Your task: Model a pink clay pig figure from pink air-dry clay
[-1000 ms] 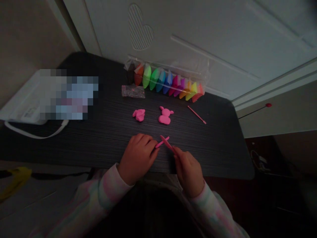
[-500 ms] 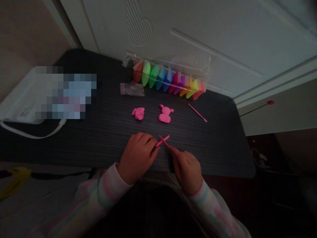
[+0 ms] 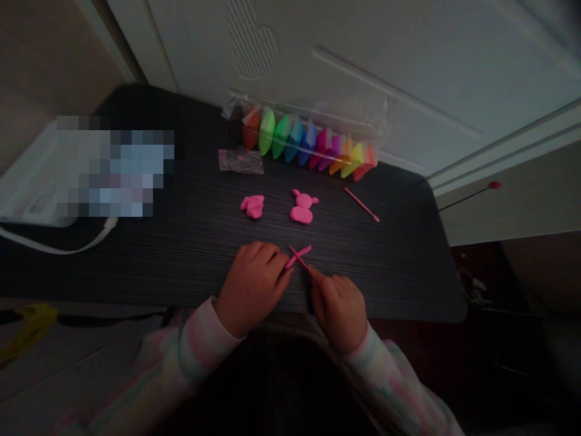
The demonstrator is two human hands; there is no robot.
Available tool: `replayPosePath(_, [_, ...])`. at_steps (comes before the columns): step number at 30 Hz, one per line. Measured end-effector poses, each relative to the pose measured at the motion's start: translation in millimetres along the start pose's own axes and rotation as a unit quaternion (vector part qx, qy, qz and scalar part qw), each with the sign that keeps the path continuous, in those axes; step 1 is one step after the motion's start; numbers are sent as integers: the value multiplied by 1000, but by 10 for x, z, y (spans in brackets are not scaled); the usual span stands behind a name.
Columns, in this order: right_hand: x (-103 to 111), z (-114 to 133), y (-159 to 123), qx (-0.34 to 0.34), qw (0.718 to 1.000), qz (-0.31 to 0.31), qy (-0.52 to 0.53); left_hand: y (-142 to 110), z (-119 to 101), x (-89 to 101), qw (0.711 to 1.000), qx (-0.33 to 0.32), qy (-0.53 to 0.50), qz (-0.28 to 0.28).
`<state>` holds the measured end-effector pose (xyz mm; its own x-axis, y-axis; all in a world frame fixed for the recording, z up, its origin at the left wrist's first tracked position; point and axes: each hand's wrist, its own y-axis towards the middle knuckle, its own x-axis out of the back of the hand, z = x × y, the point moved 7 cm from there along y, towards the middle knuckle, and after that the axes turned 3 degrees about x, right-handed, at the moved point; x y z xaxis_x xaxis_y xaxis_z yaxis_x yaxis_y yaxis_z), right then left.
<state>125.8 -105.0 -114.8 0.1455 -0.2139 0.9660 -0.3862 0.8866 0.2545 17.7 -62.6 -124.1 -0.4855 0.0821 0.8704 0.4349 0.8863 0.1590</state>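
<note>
Pink roll (image 3: 305, 251) (slender) against left hand (image 3: 254, 281)

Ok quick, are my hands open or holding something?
Left hand: touching the thin pink clay roll; grip unclear.
Right hand: closed, holding a slim, straight pink tool.

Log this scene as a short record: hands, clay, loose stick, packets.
Left hand: fingers at one end of a pink clay roll
Right hand: grips a pink tool crossing over the roll
Clay: pink figure with two small knobs, right of a pink lump
Loose stick: thin, pink, on the dark table
Packets: coloured row, small clear bag in front
</note>
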Motion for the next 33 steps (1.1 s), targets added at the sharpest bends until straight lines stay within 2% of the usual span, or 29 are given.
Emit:
replayPosePath(10, [12,-30,-58,-2,1000,16,-8,-4,-5,-9,1000,-2,4,-2])
replayPosePath(24, [25,-8,20,17,1000,20,-16,14,-10,-6,1000,2,15,3])
replayPosePath(27, [-3,-37,30,12,1000,12,10,13,-1,-3,1000,9,13,6])
replayPosePath(30, [36,-106,-16,1,996,-15,87,11,4,-8,1000,10,-9,12])
replayPosePath(33, [107,-304,-98,-45,984,-55,166,10,16,-5,999,15,-26,11])
